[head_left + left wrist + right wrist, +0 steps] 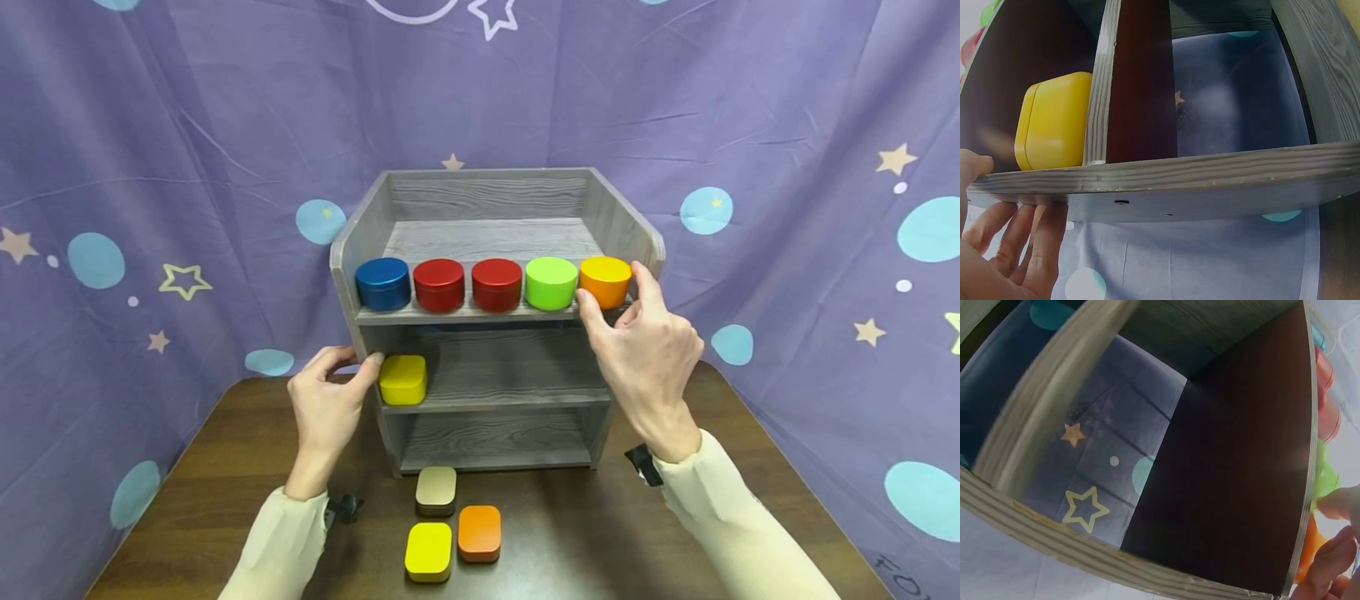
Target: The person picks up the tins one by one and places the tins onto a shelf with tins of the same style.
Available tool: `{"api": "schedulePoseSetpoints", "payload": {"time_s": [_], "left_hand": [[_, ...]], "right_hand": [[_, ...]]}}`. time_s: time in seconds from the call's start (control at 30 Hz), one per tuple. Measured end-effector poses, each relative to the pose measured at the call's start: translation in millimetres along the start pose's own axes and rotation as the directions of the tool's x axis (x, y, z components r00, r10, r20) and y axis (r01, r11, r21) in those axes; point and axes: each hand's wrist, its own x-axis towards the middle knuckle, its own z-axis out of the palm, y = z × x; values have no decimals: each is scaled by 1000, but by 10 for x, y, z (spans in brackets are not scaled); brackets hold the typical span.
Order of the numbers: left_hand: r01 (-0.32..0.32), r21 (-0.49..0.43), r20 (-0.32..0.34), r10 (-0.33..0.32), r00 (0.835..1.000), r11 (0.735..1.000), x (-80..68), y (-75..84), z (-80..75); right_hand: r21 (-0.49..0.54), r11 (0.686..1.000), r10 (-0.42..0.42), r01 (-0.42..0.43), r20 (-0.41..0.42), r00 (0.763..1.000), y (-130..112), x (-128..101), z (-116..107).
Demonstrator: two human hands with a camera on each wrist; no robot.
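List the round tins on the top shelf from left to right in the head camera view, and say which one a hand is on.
Blue tin → red tin → second red tin → green tin → orange tin. The right hand pinches the orange tin at the right end of the shelf.

A grey wooden shelf unit stands on a dark brown table. Its top shelf bears a row of round tins: blue, red, red, green, orange. A yellow square tin sits at the left of the middle shelf; near the unit, a tan tin, a yellow tin and an orange tin lie on the table.
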Motion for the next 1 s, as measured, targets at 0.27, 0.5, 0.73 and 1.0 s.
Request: {"api": "schedulePoseSetpoints", "payload": {"time_s": [0.27,0.5,0.73,1.0], "left_hand": [[5,-4,-12,-6,1000,1000,4,13,10],[7,18,-14,-7,1000,1000,2,5,1],[4,11,-13,-4,1000,1000,-9,2,4],[28,-6,-10,-28,1000,1000,4,11,3]], "right_hand": [[65,995,-75,76,-23,997,19,-46,-77],[77,994,-81,82,-15,997,63,-114,-108],[81,992,-100,102,-27,995,132,-248,-149],[116,984,-134,136,-27,991,187,-352,-197]]}}
